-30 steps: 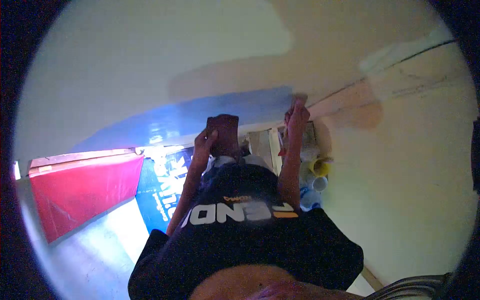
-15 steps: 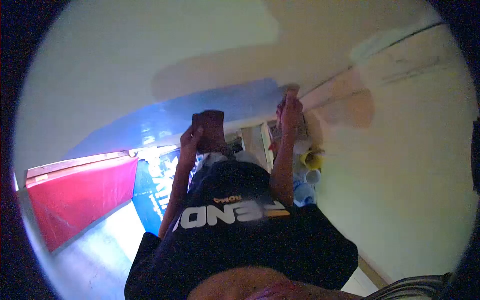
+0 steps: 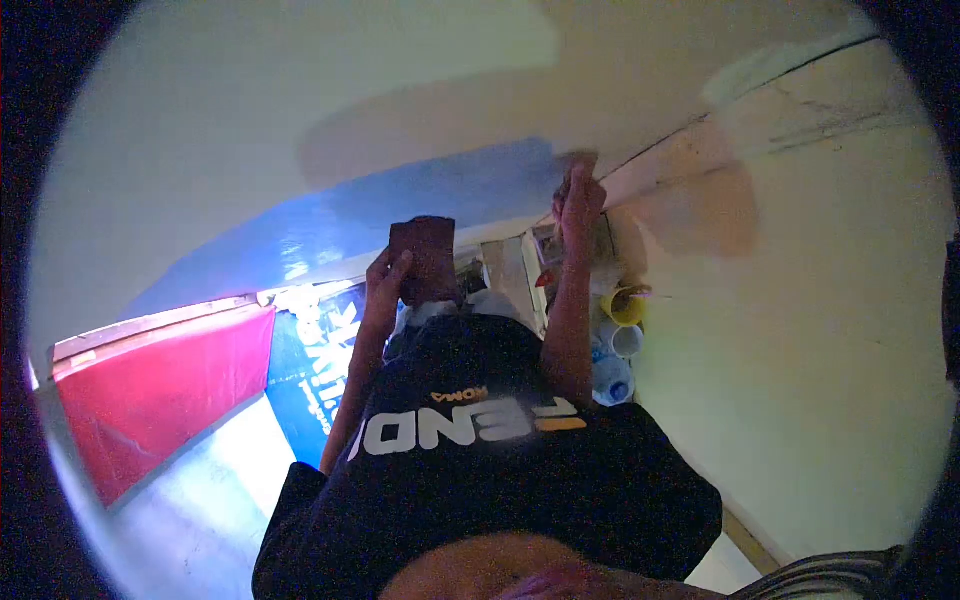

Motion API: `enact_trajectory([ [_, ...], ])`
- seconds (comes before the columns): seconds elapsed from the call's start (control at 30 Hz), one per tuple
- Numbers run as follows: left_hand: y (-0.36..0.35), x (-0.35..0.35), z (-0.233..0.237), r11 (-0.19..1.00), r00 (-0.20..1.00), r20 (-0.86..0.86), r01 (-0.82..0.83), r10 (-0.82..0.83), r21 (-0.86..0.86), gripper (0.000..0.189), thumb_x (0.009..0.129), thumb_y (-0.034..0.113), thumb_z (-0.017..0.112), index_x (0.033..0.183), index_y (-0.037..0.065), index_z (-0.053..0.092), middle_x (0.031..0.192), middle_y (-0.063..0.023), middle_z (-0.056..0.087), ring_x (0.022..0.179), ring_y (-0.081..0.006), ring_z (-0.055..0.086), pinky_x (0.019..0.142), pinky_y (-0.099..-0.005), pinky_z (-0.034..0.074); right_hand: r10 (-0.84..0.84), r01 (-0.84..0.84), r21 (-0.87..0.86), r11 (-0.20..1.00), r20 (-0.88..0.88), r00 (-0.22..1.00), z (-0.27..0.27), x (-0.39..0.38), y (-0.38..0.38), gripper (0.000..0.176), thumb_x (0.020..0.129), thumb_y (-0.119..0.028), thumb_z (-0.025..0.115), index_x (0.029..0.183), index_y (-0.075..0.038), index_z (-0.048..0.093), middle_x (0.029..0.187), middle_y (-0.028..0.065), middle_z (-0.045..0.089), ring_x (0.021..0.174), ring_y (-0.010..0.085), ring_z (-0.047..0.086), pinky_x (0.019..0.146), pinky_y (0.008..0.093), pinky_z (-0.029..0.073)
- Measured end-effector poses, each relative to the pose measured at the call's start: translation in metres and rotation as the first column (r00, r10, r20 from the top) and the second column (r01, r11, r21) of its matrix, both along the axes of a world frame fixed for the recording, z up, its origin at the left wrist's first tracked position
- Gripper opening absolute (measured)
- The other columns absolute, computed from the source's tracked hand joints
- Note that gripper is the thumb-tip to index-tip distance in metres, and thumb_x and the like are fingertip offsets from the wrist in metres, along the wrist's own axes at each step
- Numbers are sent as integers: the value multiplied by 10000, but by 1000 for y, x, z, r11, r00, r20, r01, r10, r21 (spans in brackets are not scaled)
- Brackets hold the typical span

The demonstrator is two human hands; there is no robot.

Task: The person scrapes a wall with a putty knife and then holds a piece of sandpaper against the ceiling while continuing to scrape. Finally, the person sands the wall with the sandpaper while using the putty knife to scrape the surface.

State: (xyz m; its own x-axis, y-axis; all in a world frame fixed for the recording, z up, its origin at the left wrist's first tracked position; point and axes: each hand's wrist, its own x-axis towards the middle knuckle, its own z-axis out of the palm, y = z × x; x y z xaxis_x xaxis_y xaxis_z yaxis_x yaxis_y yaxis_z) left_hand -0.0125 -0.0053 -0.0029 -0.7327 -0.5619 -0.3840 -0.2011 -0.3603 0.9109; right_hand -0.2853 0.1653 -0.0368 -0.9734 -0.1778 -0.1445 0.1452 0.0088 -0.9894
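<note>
My left hand [image 3: 383, 285] grips a flat, dark brown rectangular sheet [image 3: 424, 250] by its side, thumb across its face. My right hand [image 3: 579, 210] is raised higher, fingers closed round a small flat brown piece [image 3: 579, 160]. That piece overlaps the wall at the right end of a blue patch [image 3: 440, 185], close to the corner line. The shadow of an arm or hand falls on the wall around it. Both forearms reach up from my dark T-shirt [image 3: 480, 480] with white lettering.
Beside my right forearm stand a yellow container [image 3: 624, 305], a white cup [image 3: 627, 340] and a clear plastic bottle [image 3: 612, 382]. The pale right wall [image 3: 780, 400] rises close by. On the left are a red panel [image 3: 170, 390] and a blue printed banner [image 3: 310, 370]. A dark crack [image 3: 740, 95] runs along the corner.
My right hand has shifted slightly up with the small brown piece. The brown sheet in my left hand has moved a little to the right. Both hands keep their hold.
</note>
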Motion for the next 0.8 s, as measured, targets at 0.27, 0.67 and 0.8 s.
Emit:
enact_trajectory([
  [0.27, -7, 19, -5, 998, 997, 45, -53, 55, -38, 399, 916, 257, 575, 1216, -4, 541, 1086, -91, 622, 975, -186, 598, 860, -337, 477, 106, -53, 189, 980, -280, 954, -74, -14, 17, 485, 908, -489, 528, 622, -106, 441, 454, 0, 421, 339, 105, 400, 325, 274, 324],
  [0.67, -11, 9, 24, 981, 997, 63, -35, 48, -192, 351, 924, 237, 567, 1179, -4, 556, 998, -77, 632, 888, -145, 596, 783, -303, 492, 124, -65, 179, 982, -336, 934, -75, -10, 15, 479, 910, -485, 524, 628, -105, 448, 469, 8, 441, 351, 101, 418, 324, 275, 313],
  [0.8, -7, 8, 20, 980, 999, 44, 28, -20, -196, 369, 922, 252, 577, 1184, -7, 557, 1046, -81, 632, 916, -148, 596, 809, -312, 490, 90, -10, 222, 975, -351, 932, -57, -1, 12, 479, 912, -469, 525, 611, -110, 426, 472, 5, 440, 358, 100, 420, 329, 267, 316],
])
